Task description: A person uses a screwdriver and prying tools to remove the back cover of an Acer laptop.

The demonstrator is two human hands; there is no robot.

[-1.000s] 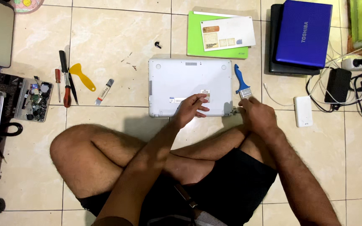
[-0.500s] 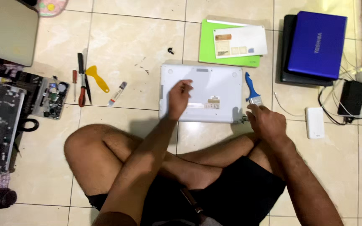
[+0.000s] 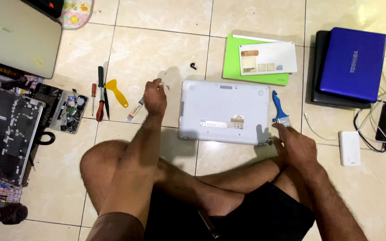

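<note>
White laptop (image 3: 223, 111) upside down, left hand (image 3: 155, 96) beside, right hand (image 3: 295, 145) at corner

A pale tiled floor (image 3: 157, 40) is carrying a white laptop (image 3: 223, 111) lying face down, a blue brush (image 3: 279, 107) just beside it, screwdrivers (image 3: 99, 93), a yellow scraper (image 3: 116, 91), a green folder (image 3: 233, 62), a white box (image 3: 349, 148) and a keyboard panel (image 3: 6, 134).
</note>
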